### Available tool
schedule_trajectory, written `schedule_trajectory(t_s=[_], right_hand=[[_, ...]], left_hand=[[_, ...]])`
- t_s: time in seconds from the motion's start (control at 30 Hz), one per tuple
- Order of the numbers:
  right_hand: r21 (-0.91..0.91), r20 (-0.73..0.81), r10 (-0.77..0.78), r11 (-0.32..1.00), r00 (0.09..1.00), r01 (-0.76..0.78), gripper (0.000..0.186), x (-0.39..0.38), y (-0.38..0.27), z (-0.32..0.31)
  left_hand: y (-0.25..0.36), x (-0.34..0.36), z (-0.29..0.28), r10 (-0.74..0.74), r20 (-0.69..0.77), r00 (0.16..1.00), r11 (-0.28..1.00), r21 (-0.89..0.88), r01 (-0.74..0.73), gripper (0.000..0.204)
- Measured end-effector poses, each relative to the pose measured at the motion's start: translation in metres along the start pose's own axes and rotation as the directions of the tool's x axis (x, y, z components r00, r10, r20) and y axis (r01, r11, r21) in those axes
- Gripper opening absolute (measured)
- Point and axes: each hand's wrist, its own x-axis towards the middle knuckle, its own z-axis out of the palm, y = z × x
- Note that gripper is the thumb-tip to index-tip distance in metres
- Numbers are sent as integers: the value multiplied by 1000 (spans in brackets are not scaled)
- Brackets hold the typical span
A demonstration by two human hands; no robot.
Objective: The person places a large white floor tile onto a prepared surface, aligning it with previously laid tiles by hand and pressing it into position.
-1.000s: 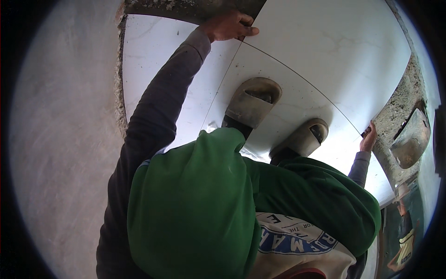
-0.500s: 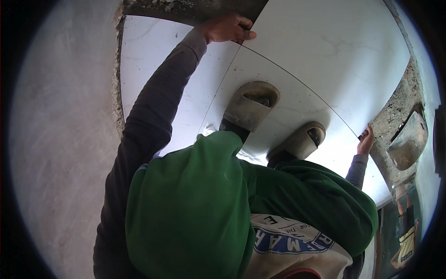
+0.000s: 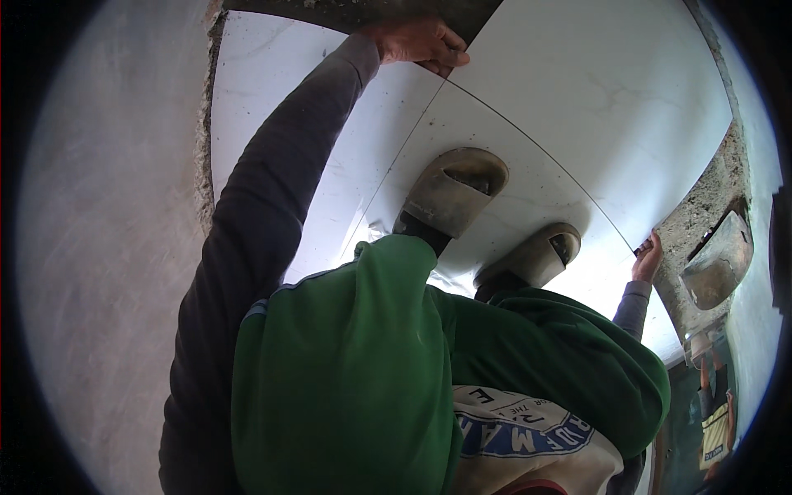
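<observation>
A large white floor tile [image 3: 610, 99] with faint grey veins lies ahead, meeting nearer tiles along a thin dark joint. At the left end of that joint my left hand [image 3: 421, 43] is closed, its bent fingers on the tile's corner beside a dark uncovered patch. At the joint's right end my right hand [image 3: 649, 256] is closed on the same tile's edge; its fingertips are partly hidden. Between my hands, my feet in worn brown slide sandals [image 3: 458, 191] rest on a nearer white tile [image 3: 396, 91] strewn with small specks.
Rough grey mortar [image 3: 689, 219] borders the tiles on the right, with a dusty curved piece [image 3: 718, 260] lying on it. A smooth grey surface [image 3: 115, 231] fills the left side. Dark rubble-strewn ground [image 3: 346, 12] shows at the top. A yellow bag [image 3: 714, 437] is at the lower right.
The view has shifted slightly, and my left hand now appears a little farther right and up. Both hands remain at the same ends of the joint, and the tile shows no clear movement.
</observation>
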Motion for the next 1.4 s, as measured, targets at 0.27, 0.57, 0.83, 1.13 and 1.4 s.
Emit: schedule_trajectory(t_s=[0.27, 0.57, 0.83, 1.13, 1.4], right_hand=[[-19, 15, 33, 999, 999, -33, 18, 2, -2, -3], [-24, 16, 15, 1000, 1000, -14, 19, 7, 2, -10], [-89, 68, -67, 993, 995, 73, 31, 11, 15, -19], [18, 97, -170, 986, 981, 169, 28, 22, 29, -33], [65, 91, -284, 958, 955, 279, 24, 17, 25, -26]], left_hand=[[2, -1, -1, 19, 20, 1000, 1000, 23, -20, 36], [6, -5, 4, 32, -55, 998, 999, 9, -31, 31], [-32, 10, -14, 279, 206, 938, 932, -295, -213, 66], [-24, 8, -18, -39, 98, 994, 998, -39, 43, 37], [7, 7, 0, -195, -109, 975, 925, 311, 220, 37]])
